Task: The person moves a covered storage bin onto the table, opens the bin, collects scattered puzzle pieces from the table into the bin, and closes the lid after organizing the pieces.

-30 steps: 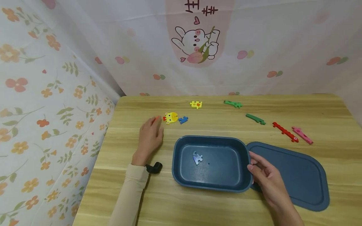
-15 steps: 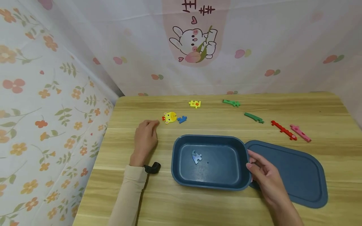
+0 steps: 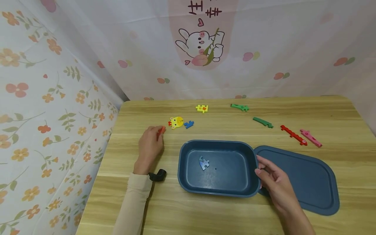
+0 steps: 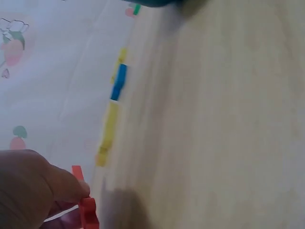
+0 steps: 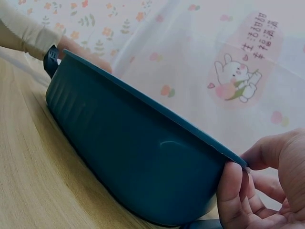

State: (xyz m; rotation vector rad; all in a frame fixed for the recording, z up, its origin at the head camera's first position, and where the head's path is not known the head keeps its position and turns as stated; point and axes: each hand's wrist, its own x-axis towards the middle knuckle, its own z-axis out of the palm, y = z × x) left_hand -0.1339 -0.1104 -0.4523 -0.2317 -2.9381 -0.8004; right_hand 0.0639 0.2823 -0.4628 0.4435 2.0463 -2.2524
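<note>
My left hand [image 3: 149, 143] pinches an orange-red puzzle piece [image 4: 88, 212] between thumb and fingers, just left of the yellow giraffe-head piece [image 3: 177, 122]. A blue puzzle piece [image 3: 189, 124] lies beside the giraffe head. At the right end of the dark blue box [image 3: 232, 176], my right hand [image 3: 276, 184] grips the rim, thumb inside and fingers outside. One greyish-blue puzzle piece [image 3: 204, 163] lies on the box floor. Fingers partly cover the orange-red piece in the head view.
The box lid [image 3: 311, 182] lies flat to the right, partly under the right hand. Along the back are a yellow piece [image 3: 202, 108], two green pieces [image 3: 239, 107], a red piece [image 3: 293, 135] and a pink piece [image 3: 310, 138]. Cloth walls stand behind and left.
My left hand has drawn back a little from the giraffe head, and the orange-red piece shows again between its fingers. My right hand stays on the box rim.
</note>
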